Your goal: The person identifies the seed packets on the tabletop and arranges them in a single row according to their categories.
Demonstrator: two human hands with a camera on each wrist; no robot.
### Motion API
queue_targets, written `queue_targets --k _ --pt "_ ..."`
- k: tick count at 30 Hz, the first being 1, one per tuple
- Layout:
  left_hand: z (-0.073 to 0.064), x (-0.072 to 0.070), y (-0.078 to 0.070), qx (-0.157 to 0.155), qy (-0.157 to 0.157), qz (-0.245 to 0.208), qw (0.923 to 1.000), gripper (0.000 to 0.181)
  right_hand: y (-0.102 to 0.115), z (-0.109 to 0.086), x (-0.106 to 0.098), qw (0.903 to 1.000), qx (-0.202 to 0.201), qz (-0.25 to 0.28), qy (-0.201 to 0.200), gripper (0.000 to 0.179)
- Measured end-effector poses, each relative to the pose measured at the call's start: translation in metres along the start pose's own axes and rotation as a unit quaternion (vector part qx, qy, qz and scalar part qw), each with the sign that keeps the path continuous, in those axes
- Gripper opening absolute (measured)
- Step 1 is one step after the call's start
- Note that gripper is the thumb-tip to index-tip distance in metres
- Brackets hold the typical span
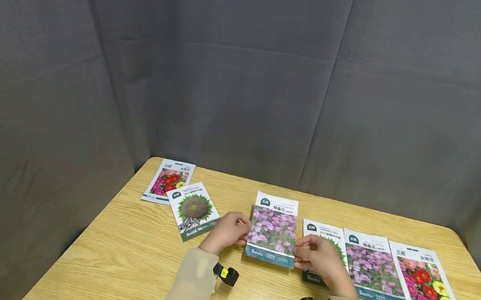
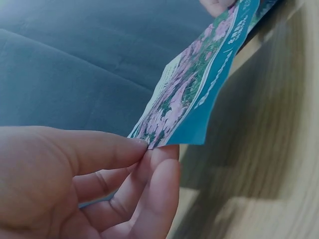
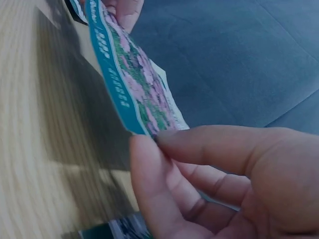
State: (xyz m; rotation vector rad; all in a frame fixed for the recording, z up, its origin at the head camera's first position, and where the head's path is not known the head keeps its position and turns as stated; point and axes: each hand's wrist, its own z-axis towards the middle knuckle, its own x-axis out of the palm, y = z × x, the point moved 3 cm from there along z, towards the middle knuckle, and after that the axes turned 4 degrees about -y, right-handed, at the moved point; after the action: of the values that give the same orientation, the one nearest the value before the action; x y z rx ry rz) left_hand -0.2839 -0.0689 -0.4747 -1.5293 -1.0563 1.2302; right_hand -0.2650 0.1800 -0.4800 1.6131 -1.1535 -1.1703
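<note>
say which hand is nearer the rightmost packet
Right. The right hand is left of the rightmost packet; the left hand is farther left, beyond the held purple-flower packet.

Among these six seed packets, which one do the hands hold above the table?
The middle pink-flower packet: the left hand and right hand pinch its side edges. The other five, including its twin at right, lie on the table.

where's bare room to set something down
Bare: the front left of the table, beside the left sleeve, and beyond the left hand, between the left sunflower packet and the held pink packet. Crowded: the right, three packets in a row.
</note>
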Motion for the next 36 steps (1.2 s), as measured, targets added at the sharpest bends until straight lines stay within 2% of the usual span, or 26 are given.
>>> queue_targets --k 10,21,30,36 --pt "0.002 0.013 0.002 0.011 0.006 0.034 0.9993 0.012 0.002 -0.002 -0.004 0.9992 0.016 -0.032 -0.02 0.017" --pt "-0.001 0.027 0.002 0.024 0.007 0.094 0.9953 0.009 -0.005 -0.004 -0.009 0.9978 0.039 -0.039 -0.037 0.016" --pt "-0.005 0.028 0.001 0.009 0.018 0.082 0.9964 0.007 -0.002 -0.006 -0.011 0.9975 0.033 -0.047 -0.041 0.017" --pt "-0.006 0.029 0.003 0.004 0.012 0.077 0.997 0.012 0.0 -0.007 -0.009 0.9966 0.036 -0.056 -0.048 0.02"
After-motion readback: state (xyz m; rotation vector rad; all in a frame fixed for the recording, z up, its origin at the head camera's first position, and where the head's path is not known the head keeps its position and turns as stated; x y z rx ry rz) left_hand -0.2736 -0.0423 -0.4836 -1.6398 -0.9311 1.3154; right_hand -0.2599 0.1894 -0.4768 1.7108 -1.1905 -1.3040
